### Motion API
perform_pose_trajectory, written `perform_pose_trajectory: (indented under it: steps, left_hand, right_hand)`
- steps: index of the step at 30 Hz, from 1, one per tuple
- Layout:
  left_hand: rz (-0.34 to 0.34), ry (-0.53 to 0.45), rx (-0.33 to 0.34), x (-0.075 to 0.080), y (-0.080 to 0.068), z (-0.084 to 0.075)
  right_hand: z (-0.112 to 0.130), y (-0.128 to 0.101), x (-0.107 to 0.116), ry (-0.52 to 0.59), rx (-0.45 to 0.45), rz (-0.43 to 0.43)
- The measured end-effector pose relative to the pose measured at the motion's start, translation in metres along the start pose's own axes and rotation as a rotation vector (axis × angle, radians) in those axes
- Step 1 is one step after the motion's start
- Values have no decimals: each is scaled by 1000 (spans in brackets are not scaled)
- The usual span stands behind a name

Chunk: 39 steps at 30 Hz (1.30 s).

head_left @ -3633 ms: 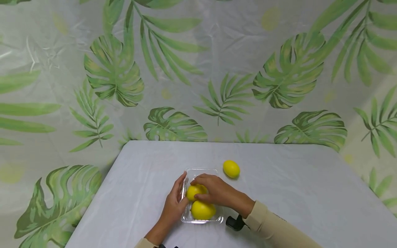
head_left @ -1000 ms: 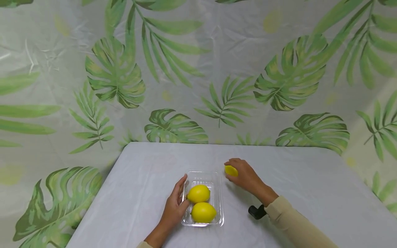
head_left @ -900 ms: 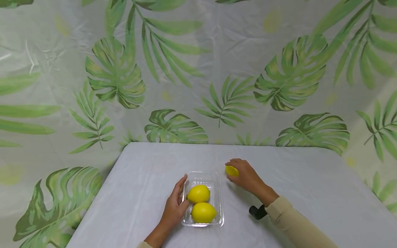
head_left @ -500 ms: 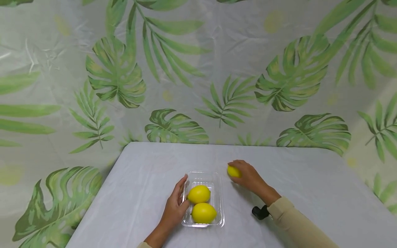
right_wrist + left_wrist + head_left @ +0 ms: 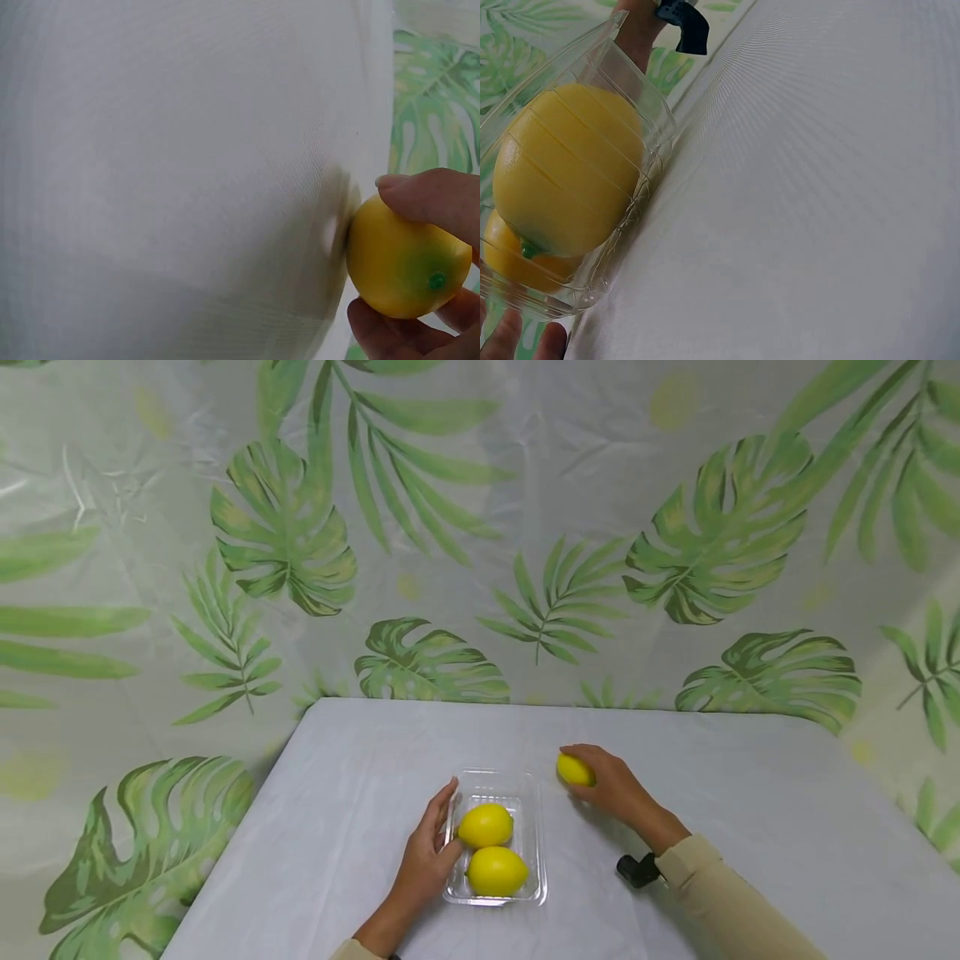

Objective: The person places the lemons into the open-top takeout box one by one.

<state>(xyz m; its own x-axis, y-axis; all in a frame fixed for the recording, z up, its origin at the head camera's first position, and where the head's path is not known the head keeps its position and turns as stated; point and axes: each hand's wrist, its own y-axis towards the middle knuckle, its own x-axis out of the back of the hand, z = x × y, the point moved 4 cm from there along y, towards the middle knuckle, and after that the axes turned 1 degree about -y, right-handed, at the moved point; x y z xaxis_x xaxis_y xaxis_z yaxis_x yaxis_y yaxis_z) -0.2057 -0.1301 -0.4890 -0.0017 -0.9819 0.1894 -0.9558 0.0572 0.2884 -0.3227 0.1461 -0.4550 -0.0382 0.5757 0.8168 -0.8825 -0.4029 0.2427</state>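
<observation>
A clear plastic container [image 5: 534, 852] stands on the white-covered table with two yellow lemons inside. The farther lemon [image 5: 486, 825] lies just behind the nearer lemon [image 5: 497, 871]. My left hand [image 5: 426, 856] holds the container's left side, thumb at the rim; in the left wrist view some fingertips [image 5: 551, 341] show beside the ribbed wall. To the right of the container, my right hand [image 5: 615, 783] grips a third lemon [image 5: 575, 769] between thumb and fingers. In the right wrist view that lemon [image 5: 405, 259] is right at the cloth; whether it touches is unclear.
White cloth covers the table [image 5: 360, 793], its far edge close to a leaf-patterned backdrop [image 5: 555, 602]. A black wrist camera [image 5: 637, 870] sits below my right wrist, low over the cloth.
Earlier my right hand was at the farther lemon in the container; it has since gone to the third lemon and gripped it. Hand and lemon have lately shifted slightly right. The left hand stays.
</observation>
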Motion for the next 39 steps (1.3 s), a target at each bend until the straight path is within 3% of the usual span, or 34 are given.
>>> perform_pose_trajectory:
  steps: [7, 18, 23, 39]
  left_hand:
    - [0, -6, 15, -3, -3, 1]
    - [6, -18, 19, -6, -5, 2]
    - [3, -6, 38, -5, -7, 2]
    - [1, 0, -8, 1, -2, -2]
  right_hand:
    - [-4, -3, -2, 4, -41, 10]
    - [1, -10, 2, 10, -3, -28]
    - [17, -13, 9, 32, 39, -47]
    - [85, -22, 23, 77, 219, -52]
